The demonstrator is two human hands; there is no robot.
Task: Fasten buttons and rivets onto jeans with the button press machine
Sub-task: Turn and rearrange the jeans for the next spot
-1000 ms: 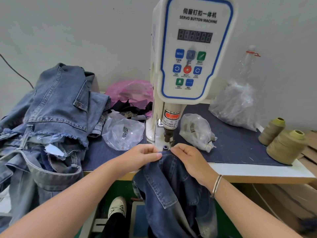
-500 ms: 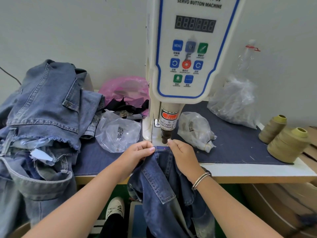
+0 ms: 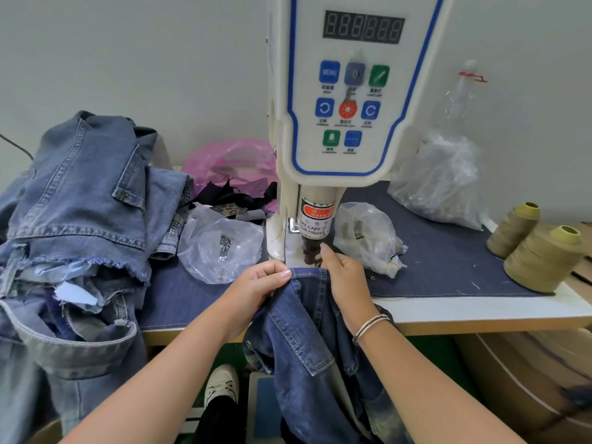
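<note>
A white servo button machine (image 3: 346, 100) stands at the table's middle, its dark punch head (image 3: 311, 251) pointing down. Dark blue jeans (image 3: 307, 341) hang over the table's front edge, their top hem lying just under the punch. My left hand (image 3: 256, 290) pinches the hem on the left. My right hand (image 3: 346, 280) grips the cloth on the right, its fingertips close beside the punch. A small red light dot shows on the hem between my hands.
A pile of lighter jeans (image 3: 73, 238) fills the left. Clear plastic bags of metal parts (image 3: 221, 248) (image 3: 368, 235) flank the machine, a larger bag (image 3: 442, 184) sits behind right. Two thread cones (image 3: 544, 257) stand at the right edge. A pink bag (image 3: 234, 165) lies behind.
My view has moved closer to the machine. Both hands have slid the jeans hem forward until it lies under the punch head.
</note>
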